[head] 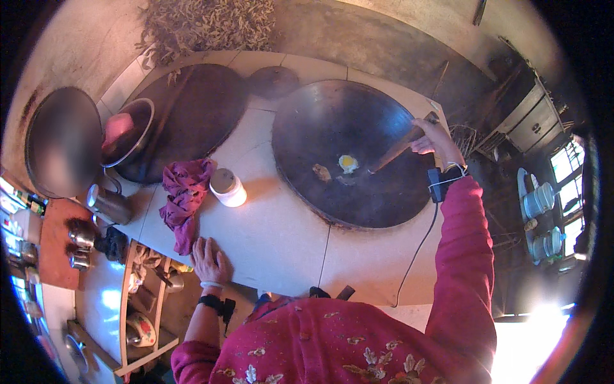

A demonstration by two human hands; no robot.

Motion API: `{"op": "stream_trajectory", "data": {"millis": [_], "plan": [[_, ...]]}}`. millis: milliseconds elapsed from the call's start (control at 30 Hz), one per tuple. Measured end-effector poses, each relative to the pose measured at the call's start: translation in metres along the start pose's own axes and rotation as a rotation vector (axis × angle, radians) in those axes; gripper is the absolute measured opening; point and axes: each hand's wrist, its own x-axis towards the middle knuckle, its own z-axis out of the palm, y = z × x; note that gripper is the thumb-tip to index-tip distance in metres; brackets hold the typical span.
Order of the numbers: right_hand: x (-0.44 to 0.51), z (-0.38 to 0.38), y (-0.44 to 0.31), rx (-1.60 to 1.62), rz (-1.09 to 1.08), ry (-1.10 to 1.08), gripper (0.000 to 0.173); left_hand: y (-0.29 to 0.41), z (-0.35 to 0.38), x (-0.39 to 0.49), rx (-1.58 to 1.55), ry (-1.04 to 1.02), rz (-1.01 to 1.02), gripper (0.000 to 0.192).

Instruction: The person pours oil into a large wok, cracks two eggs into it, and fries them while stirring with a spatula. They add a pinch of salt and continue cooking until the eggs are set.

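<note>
My right hand (431, 137) grips the wooden handle of a spatula (395, 150), which slants down into a large dark wok (307, 120) set into the tiled stove top. Near the spatula's lower end a fried egg (348, 164), yolk up, lies on the wok's bottom. Left of it is a smaller browned piece of food (322, 173), too small to name surely. My left hand (209, 261) rests on the front edge of the stove top, fingers spread, holding nothing. Its fingertips are close to a crumpled purple cloth (186, 201). A lidded white jar (228, 188) stands beside the cloth.
A second wok cover or pan (201, 110) sits to the left, with a metal basin (150, 120) holding something pink on its edge. A metal mug (109, 204) stands near the left corner. Dried plant stalks (211, 26) lie at the back. A cable (415, 269) hangs from my right wrist.
</note>
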Motion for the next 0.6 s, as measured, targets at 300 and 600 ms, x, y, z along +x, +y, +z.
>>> {"op": "stream_trajectory", "data": {"millis": [300, 600], "plan": [[0.008, -0.032, 0.018, -0.033, -0.026, 0.103, 0.055, 0.003, -0.001, -0.001, -0.026, 0.042, 0.011, 0.050], [0.013, -0.066, 0.036, 0.047, -0.108, 0.204, 0.043, 0.006, -0.003, 0.001, -0.007, 0.021, 0.000, 0.050]]}}
